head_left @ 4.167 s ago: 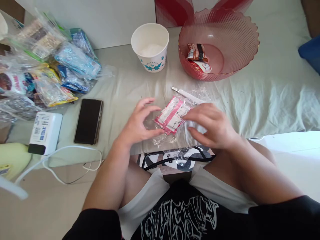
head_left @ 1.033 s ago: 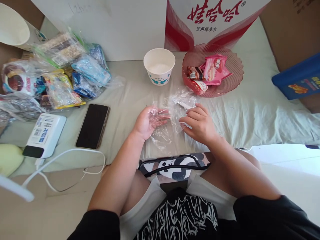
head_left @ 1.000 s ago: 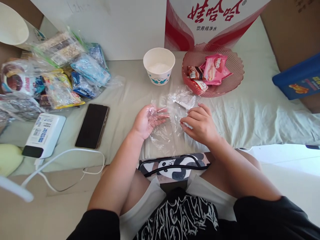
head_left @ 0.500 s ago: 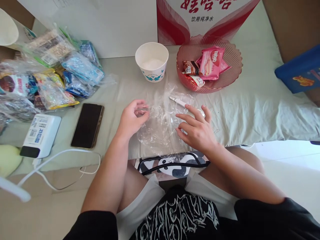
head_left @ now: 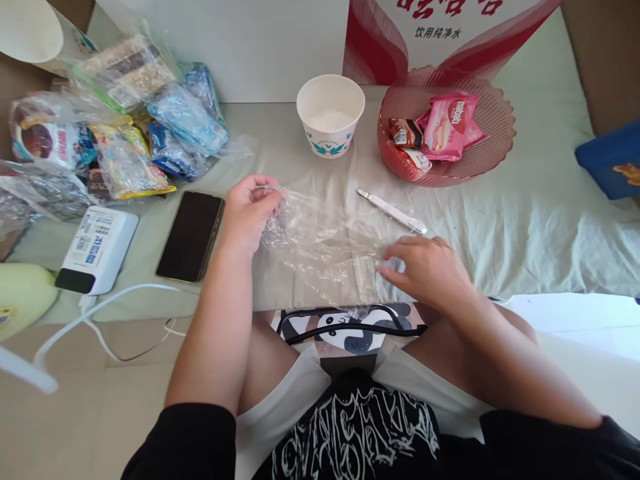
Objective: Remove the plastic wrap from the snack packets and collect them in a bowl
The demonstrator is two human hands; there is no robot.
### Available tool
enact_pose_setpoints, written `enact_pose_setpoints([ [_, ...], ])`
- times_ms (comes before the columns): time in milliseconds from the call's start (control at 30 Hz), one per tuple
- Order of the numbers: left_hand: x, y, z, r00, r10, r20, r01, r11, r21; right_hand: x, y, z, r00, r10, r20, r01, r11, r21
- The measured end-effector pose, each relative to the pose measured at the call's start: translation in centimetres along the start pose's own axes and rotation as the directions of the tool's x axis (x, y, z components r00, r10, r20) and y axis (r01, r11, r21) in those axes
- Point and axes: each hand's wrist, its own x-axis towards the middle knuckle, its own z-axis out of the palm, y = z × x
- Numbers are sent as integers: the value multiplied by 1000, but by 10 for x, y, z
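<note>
A clear, crinkled plastic bag [head_left: 325, 243] is stretched between my two hands above the cloth. My left hand [head_left: 251, 208] pinches its left end between thumb and fingers. At the other side, my right hand [head_left: 425, 270] has its thumb and fingers closed on the bag's right edge. Just beyond my right hand, a slim white-and-silver utility knife [head_left: 393, 210] lies slantwise on the cloth. Farther back stands a white paper cup [head_left: 331, 120] with a blue leaf pattern, something white inside it.
A pink ribbed bowl [head_left: 495, 163] holds several wrapped snacks. Left lie a black phone [head_left: 190, 237], a white power bank [head_left: 97, 250] with a cable, and a heap of bagged snacks [head_left: 130, 143]. A large white-and-red carton [head_left: 280, 50] stands behind; a blue box [head_left: 610, 160] is far right.
My hands have moved apart and closed on the bag, pulling it wide. The knife, previously partly under the plastic and my right hand, now lies uncovered. The view has shifted slightly.
</note>
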Motion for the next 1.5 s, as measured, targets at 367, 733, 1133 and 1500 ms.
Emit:
enact_pose_setpoints([
  [367,-16,2,25,844,-66,532,-13,989,144,15,1,13,914,-178,-366,270,937,220],
  [733,-7,-2,6,857,93,507,-71,995,-63,25,15,-7,821,509,-259,-155,635,757],
  [1133,-19,-6,7,777,-94,623,59,995,76,33,18,-6,732,639,-237,6,342,940],
  [1500,-22,-8,14,873,49,485,-8,996,-85,32,22,-7,753,622,-214,21,303,953],
])
